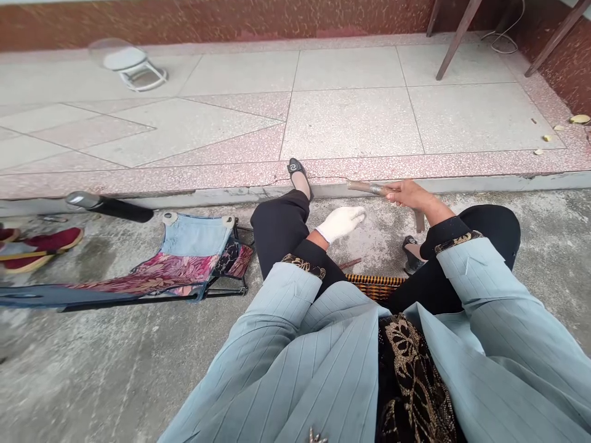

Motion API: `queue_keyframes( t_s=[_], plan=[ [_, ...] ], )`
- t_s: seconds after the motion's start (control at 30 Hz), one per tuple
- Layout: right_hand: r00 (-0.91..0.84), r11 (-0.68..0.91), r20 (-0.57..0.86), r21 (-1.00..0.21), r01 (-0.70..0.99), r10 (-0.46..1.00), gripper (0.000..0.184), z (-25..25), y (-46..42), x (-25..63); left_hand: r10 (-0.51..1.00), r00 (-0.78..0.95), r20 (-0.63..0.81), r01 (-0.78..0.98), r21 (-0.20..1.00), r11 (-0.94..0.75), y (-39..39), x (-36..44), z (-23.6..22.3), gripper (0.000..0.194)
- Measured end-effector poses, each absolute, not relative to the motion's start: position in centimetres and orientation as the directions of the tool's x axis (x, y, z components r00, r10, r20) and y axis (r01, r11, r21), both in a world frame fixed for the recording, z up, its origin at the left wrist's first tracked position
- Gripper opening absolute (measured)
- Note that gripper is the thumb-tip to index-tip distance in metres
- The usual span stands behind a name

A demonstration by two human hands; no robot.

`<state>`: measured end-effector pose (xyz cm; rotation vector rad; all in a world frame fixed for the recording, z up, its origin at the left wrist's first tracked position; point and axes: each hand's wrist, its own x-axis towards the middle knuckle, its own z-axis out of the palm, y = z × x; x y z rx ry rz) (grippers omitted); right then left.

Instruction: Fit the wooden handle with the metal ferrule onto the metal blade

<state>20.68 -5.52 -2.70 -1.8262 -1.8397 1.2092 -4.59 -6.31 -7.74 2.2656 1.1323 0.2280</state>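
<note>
My right hand [409, 194], bare, is closed around a brown stick-like tool [360, 186] with a silvery wrapped section near the fingers. A brown piece [419, 220] sticks down below that hand; whether it belongs to the same tool, I cannot tell. My left hand [341, 223] wears a white glove and hovers between my knees, its fingers drawn together. Anything inside them is hidden. Below the glove, a thin reddish-brown stick [349, 263] shows on the concrete.
A woven seat edge [376, 286] shows between my legs. To the left are a low folding lounger [178, 267], a black handle-like object [115, 206] and red shoes [55, 241]. Ahead, a raised tiled step [351, 123] bears a white stool [133, 64] and brown furniture legs [457, 40].
</note>
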Motion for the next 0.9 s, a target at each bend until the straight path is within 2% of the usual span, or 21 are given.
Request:
queue_keyframes(
  t_s=[0.07,0.13,0.17,0.2,0.23,0.3,0.37,0.4,0.47,0.53,0.57,0.6,0.67,0.73,0.8,0.9],
  plan=[
    [-0.167,-0.054,-0.383,-0.503,0.862,0.908,0.036,-2.7,-5.7,20.1,0.777,0.621,-0.101,0.692,0.537,-0.483,-6.4,-4.5,-7.8,0.017],
    [-0.206,0.057,-0.465,-0.314,0.948,0.861,0.034,-2.7,-6.2,19.4,0.763,0.637,-0.113,0.696,0.511,-0.505,-6.4,-4.4,-7.9,0.016],
    [-0.243,0.112,-0.52,-0.27,0.956,0.819,0.034,-2.8,-6.4,19.1,0.75,0.65,-0.121,0.691,0.506,-0.517,-6.3,-4.4,-7.8,0.015],
    [-0.289,0.151,-0.584,-0.274,0.95,0.759,0.033,-2.8,-6.7,18.9,0.736,0.665,-0.126,0.68,0.508,-0.528,-6.2,-4.4,-7.8,0.015],
    [-0.35,0.165,-0.647,-0.33,0.929,0.677,0.032,-2.8,-6.9,18.8,0.719,0.683,-0.13,0.664,0.52,-0.537,-6.1,-4.4,-7.7,0.015],
    [-0.533,0.117,-0.709,-0.547,0.829,0.462,0.036,-2.5,-7.2,19.2,0.692,0.711,-0.125,0.62,0.576,-0.532,-5.9,-4.6,-7.5,0.017],
    [-0.723,-0.02,-0.6,-0.774,0.632,0.342,0.046,-1.9,-7.3,20.1,0.695,0.71,-0.115,0.581,0.654,-0.485,-5.9,-4.7,-7.4,0.021],
    [-0.785,-0.081,-0.496,-0.86,0.504,0.372,0.051,-1.5,-7.3,20.7,0.712,0.694,-0.109,0.568,0.69,-0.449,-5.9,-4.7,-7.3,0.024],
    [-0.748,-0.135,-0.277,-0.96,0.247,0.604,0.057,-0.9,-7.1,21.8,0.751,0.652,-0.103,0.555,0.739,-0.381,-6.1,-4.7,-7.3,0.03],
    [-0.53,-0.125,-0.162,-0.987,0.104,0.833,0.058,-0.9,-6.6,22.5,0.769,0.631,-0.102,0.553,0.754,-0.354,-6.4,-4.6,-7.2,0.033],
    [-0.404,-0.125,-0.158,-0.987,0.105,0.901,0.057,-1.1,-6.3,22.8,0.766,0.634,-0.105,0.557,0.749,-0.359,-6.5,-4.6,-7.1,0.033],
    [-0.29,-0.136,-0.176,-0.979,0.155,0.941,0.055,-1.5,-6.0,22.9,0.757,0.644,-0.111,0.563,0.739,-0.371,-6.6,-4.7,-7.0,0.033],
    [-0.118,-0.175,-0.234,-0.912,0.371,0.965,0.049,-2.3,-5.5,23.1,0.743,0.659,-0.116,0.583,0.703,-0.407,-6.6,-4.8,-6.7,0.03],
    [-0.027,-0.188,-0.26,-0.761,0.621,0.965,0.042,-2.9,-5.2,23.0,0.739,0.664,-0.112,0.611,0.652,-0.45,-6.6,-5.1,-6.5,0.026],
    [-0.032,-0.137,-0.271,-0.583,0.801,0.962,0.038,-3.0,-5.2,22.8,0.748,0.656,-0.103,0.649,0.582,-0.49,-6.5,-5.2,-6.4,0.022],
    [-0.1,-0.023,-0.333,-0.348,0.937,0.938,0.037,-2.8,-5.4,22.0,0.751,0.654,-0.089,0.699,0.452,-0.555,-6.7,-5.2,-6.2,0.022]
  ],
)
